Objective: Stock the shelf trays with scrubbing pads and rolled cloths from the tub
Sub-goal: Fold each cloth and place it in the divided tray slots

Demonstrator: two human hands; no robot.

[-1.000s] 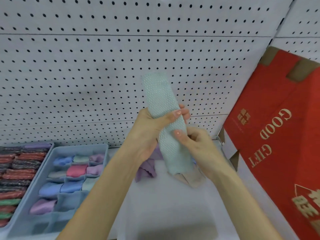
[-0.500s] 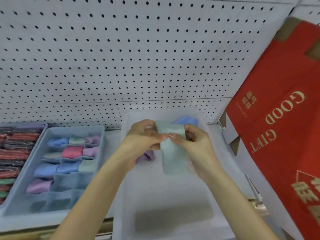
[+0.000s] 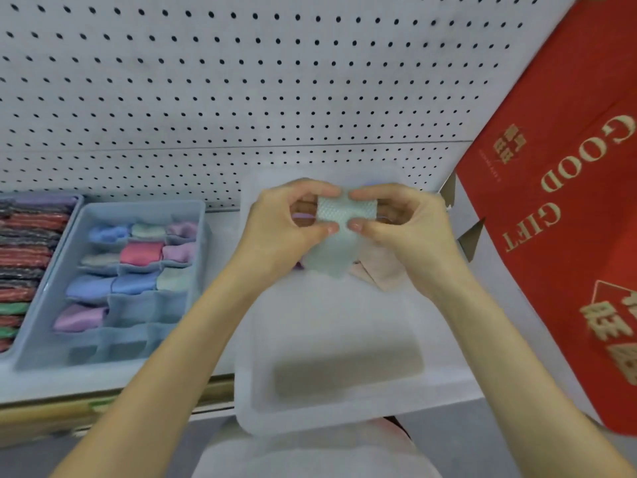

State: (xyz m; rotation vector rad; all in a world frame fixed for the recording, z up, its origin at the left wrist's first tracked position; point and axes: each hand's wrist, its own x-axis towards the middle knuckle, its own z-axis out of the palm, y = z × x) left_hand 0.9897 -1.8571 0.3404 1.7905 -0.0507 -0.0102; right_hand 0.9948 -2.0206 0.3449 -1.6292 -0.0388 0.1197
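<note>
Cloth roll lies crosswise; tail hangs down

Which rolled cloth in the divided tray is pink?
The pink cloth, middle compartment, second row from the pegboard; others are blue, mint, lilac or grey.

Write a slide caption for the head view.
Left hand and right hand pinch a pale green cloth over the translucent tub, beside a divided tray of rolled cloths.

Red box: gold "GOOD GIFT"; Chinese characters too blurred to read
</note>
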